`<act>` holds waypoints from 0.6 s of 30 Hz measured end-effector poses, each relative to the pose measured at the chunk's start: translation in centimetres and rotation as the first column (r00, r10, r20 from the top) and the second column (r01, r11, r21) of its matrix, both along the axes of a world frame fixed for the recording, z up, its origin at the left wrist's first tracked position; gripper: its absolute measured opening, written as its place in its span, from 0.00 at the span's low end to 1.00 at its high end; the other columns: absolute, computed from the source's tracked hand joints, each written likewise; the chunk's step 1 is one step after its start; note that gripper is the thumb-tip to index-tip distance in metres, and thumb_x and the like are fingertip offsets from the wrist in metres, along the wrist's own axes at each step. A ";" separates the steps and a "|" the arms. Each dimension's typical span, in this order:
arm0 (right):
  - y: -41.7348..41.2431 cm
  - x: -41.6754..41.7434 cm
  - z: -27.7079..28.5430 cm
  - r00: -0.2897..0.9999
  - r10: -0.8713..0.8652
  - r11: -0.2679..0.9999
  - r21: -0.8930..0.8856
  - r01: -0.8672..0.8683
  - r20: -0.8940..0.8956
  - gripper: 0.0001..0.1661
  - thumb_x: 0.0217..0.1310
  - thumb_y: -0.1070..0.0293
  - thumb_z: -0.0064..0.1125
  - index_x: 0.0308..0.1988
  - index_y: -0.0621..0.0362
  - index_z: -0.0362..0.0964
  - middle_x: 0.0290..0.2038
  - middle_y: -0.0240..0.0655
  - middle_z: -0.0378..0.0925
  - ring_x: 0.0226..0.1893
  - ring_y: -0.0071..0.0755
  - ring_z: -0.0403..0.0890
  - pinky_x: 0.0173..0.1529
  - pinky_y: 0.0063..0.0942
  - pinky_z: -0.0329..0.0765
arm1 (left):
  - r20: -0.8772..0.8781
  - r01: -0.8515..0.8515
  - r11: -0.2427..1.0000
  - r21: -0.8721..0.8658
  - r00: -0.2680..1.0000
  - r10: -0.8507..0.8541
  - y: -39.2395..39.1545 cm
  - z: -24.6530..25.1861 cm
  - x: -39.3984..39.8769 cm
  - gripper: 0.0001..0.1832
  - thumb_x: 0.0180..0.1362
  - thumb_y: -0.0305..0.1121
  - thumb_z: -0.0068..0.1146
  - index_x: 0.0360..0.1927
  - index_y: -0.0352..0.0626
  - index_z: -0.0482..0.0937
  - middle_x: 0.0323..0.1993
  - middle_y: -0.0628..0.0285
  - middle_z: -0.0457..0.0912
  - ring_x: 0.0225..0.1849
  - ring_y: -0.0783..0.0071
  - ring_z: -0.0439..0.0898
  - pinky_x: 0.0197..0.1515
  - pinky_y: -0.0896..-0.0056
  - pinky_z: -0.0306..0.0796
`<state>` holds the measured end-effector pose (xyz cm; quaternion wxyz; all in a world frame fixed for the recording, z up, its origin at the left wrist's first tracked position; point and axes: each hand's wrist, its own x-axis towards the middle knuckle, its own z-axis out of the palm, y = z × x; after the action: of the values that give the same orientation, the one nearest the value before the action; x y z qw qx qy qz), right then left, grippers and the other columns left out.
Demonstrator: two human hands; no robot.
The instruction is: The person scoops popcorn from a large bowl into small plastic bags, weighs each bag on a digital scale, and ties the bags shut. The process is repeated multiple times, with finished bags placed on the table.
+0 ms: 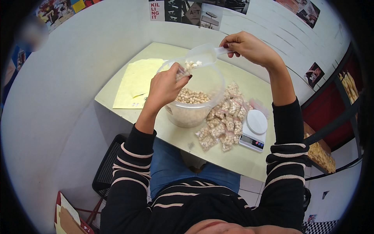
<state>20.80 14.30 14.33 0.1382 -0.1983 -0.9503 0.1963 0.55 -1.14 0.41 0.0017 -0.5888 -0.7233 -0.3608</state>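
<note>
Above a clear plastic tub [187, 115], my left hand [168, 84] grips a small clear plastic bag [181, 73], mostly hidden by my fingers. Pale puffed snack pieces show in the bag. My right hand [248, 48] holds the handle of a translucent plastic scoop [201, 54], tilted with its lip at the bag's mouth. Some puffed pieces [192, 64] lie at that lip. The tub is partly filled with light brown puffed pieces [192, 96]. Right of it, several filled small bags [225, 120] lie heaped on the table.
A white digital kitchen scale [254, 130] stands right of the heap, beside some pink-edged plastic bags [258, 106]. Yellow paper [134, 84] lies on the pale table [175, 140] at left. A black plastic basket [108, 166] is below the table's left side. A rack [336, 117] holds packed snacks at right.
</note>
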 end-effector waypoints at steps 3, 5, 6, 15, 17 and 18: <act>-1.2 -0.4 0.3 1.000 -0.005 0.996 0.086 0.004 0.019 0.17 0.72 0.69 0.46 0.46 0.69 0.78 0.29 0.33 0.79 0.30 0.23 0.76 0.38 0.25 0.74 | -0.032 -0.001 0.999 0.041 0.999 0.002 0.1 -0.3 -0.1 0.19 0.63 0.48 0.60 0.44 0.42 0.76 0.27 0.51 0.83 0.32 0.49 0.83 0.37 0.55 0.72; -1.4 -0.5 0.5 0.999 -0.023 0.994 0.103 0.020 0.024 0.17 0.71 0.70 0.46 0.46 0.69 0.79 0.28 0.34 0.79 0.30 0.24 0.77 0.37 0.26 0.74 | -0.020 0.013 0.999 0.050 1.000 -0.012 0.3 -0.3 -0.1 0.19 0.63 0.47 0.60 0.44 0.42 0.76 0.27 0.50 0.83 0.32 0.47 0.83 0.36 0.53 0.71; -1.3 -0.5 0.6 0.999 -0.024 0.995 0.097 0.022 0.024 0.17 0.71 0.70 0.46 0.46 0.69 0.79 0.28 0.34 0.79 0.30 0.24 0.77 0.37 0.26 0.74 | 0.001 0.017 0.999 0.037 1.000 -0.017 0.2 -0.1 0.0 0.19 0.63 0.47 0.59 0.44 0.41 0.76 0.27 0.50 0.83 0.32 0.47 0.83 0.36 0.53 0.71; 1.1 0.9 -1.1 0.993 -0.119 0.992 0.056 0.117 0.022 0.17 0.69 0.71 0.46 0.45 0.70 0.79 0.29 0.38 0.81 0.30 0.26 0.79 0.38 0.27 0.75 | 0.040 0.024 0.996 0.089 0.999 -0.027 0.0 -0.2 0.1 0.18 0.63 0.47 0.57 0.44 0.41 0.75 0.29 0.48 0.85 0.35 0.43 0.83 0.38 0.48 0.73; 1.0 0.8 -1.9 0.991 -0.112 0.991 0.080 0.106 0.068 0.17 0.68 0.71 0.46 0.46 0.70 0.79 0.29 0.39 0.81 0.30 0.27 0.80 0.38 0.27 0.76 | 0.035 0.026 0.995 0.094 0.999 -0.029 0.0 -0.1 0.1 0.18 0.63 0.47 0.57 0.43 0.41 0.74 0.29 0.49 0.85 0.35 0.43 0.83 0.38 0.48 0.73; 1.0 0.6 -2.9 0.993 -0.102 0.994 0.046 0.099 0.067 0.16 0.67 0.74 0.47 0.46 0.71 0.78 0.30 0.42 0.83 0.30 0.30 0.81 0.40 0.29 0.78 | 0.032 0.025 0.996 0.086 0.999 -0.028 0.1 -0.2 0.2 0.18 0.64 0.46 0.57 0.44 0.41 0.74 0.29 0.50 0.85 0.35 0.45 0.84 0.38 0.50 0.73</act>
<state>21.37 15.28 11.38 0.1189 -0.2496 -0.9473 0.1618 0.71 -1.02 0.22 0.0101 -0.5917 -0.6992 -0.4011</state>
